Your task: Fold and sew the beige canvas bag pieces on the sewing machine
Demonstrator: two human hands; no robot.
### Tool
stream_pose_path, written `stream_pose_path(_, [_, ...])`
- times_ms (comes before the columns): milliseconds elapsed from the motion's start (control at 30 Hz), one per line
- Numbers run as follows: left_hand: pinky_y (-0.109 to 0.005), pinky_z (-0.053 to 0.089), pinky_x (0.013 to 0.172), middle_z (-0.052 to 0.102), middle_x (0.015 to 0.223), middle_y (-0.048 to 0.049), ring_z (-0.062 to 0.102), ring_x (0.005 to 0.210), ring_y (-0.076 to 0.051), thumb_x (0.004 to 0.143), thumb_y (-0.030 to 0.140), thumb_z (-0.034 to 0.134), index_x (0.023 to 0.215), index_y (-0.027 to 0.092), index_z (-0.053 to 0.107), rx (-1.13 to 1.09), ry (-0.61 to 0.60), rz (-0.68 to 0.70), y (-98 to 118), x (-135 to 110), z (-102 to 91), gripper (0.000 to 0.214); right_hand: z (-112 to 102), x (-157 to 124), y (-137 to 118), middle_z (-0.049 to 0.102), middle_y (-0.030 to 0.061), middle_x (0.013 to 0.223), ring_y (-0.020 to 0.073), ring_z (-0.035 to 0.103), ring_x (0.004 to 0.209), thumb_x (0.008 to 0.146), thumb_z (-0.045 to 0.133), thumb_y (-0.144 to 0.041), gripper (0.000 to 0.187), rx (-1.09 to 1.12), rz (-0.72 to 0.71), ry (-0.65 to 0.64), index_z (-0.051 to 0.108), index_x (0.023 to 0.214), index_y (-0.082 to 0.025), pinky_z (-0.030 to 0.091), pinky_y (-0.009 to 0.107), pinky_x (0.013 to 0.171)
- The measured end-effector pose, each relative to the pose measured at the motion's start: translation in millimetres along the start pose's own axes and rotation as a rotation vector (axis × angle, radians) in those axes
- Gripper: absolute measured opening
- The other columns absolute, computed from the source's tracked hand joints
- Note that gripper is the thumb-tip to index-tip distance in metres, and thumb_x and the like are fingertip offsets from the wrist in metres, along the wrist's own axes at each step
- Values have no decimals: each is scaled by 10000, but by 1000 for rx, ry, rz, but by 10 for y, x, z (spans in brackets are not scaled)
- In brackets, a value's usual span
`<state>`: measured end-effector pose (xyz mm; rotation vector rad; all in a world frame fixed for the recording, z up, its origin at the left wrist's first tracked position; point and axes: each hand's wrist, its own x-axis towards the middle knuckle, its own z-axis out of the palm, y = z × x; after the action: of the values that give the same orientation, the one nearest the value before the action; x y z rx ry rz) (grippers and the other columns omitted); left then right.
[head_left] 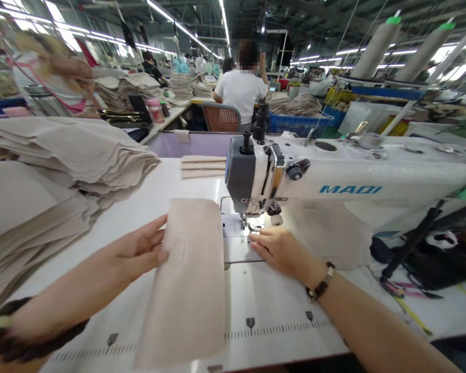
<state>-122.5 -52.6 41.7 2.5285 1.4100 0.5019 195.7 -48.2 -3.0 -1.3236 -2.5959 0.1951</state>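
Observation:
A folded beige fabric panel (190,280) lies lengthwise on the white sewing table, left of the needle. My left hand (145,248) holds its left edge, thumb on top and fingers partly hidden behind the cloth. My right hand (279,251) rests on the machine bed just in front of the presser foot (252,225), its fingers drawn close together with the tips low on the plate. Whether a thread or other small thing is between them cannot be made out. The white sewing machine (349,176) stands over the right side, its lamp lit near the needle.
Large stacks of beige fabric (73,150) cover the table's left side. A few folded strips (202,167) lie behind the panel. More fabric (326,233) is under the machine arm. Scissors and a dark bag (446,259) are at right. A person in a white shirt (241,90) sits ahead.

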Motion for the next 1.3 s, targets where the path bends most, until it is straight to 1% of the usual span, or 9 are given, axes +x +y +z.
stream_pose_path(67, [-465,467,902,492,1288,-155,529,1113,-291,905,378,349,1374,175,251,136,127,-7,21,-3,211,521,1,4,2,612,39,807,140,548,752,939,385,-242,249,-5,0,-3,617,979,-161,357,242,664])
stream_pose_path(100, [-474,428,949,446,1327,-161,482,1166,-294,904,367,356,1346,164,308,197,142,39,69,-8,302,489,2,8,3,611,38,803,139,546,750,940,383,-245,250,-8,1,-6,617,975,-164,356,242,661])
stream_pose_path(200, [-370,451,958,490,1301,-99,507,1147,-221,907,254,375,1228,185,475,265,-37,313,332,9,479,343,5,16,9,606,34,782,143,541,733,936,391,-260,245,-16,3,-17,619,950,-170,349,247,643])
stream_pose_path(267, [-378,462,948,529,1264,-96,524,1123,-229,885,224,437,1193,161,514,308,-180,431,533,83,544,323,10,18,12,604,35,776,146,538,721,934,395,-271,246,-25,5,-18,620,942,-171,346,251,632])
stream_pose_path(400, [-377,460,943,546,1221,-161,533,1099,-261,844,275,545,1146,67,540,381,-234,389,721,385,660,366,10,15,11,606,34,783,144,536,709,929,401,-254,231,-12,-15,-2,615,954,-172,351,251,630])
stream_pose_path(633, [-392,435,950,540,1199,-165,513,1105,-266,861,247,517,1084,53,551,307,-231,366,610,829,782,297,-19,23,15,593,25,748,133,529,669,922,399,-212,208,-3,-52,-23,593,980,-163,333,240,591])
stream_pose_path(967, [-382,447,896,556,1097,-119,503,1086,-242,868,210,497,1103,110,495,123,-203,373,481,950,842,255,65,34,-3,576,11,716,132,507,633,927,370,-202,207,-40,-41,5,572,959,-170,291,251,548])
stream_pose_path(1200, [-371,452,847,566,1007,-99,536,958,-228,856,205,514,1016,109,541,163,-215,391,508,949,771,189,41,32,-21,565,7,711,140,494,658,900,441,-218,171,-27,-46,2,568,1008,-181,308,250,581])
stream_pose_path(1300, [-361,460,822,561,1008,-106,534,947,-234,838,238,547,1033,101,540,210,-230,369,547,922,744,238,34,38,-31,567,8,706,140,483,635,901,430,-220,174,-53,-73,-4,571,998,-187,299,257,569])
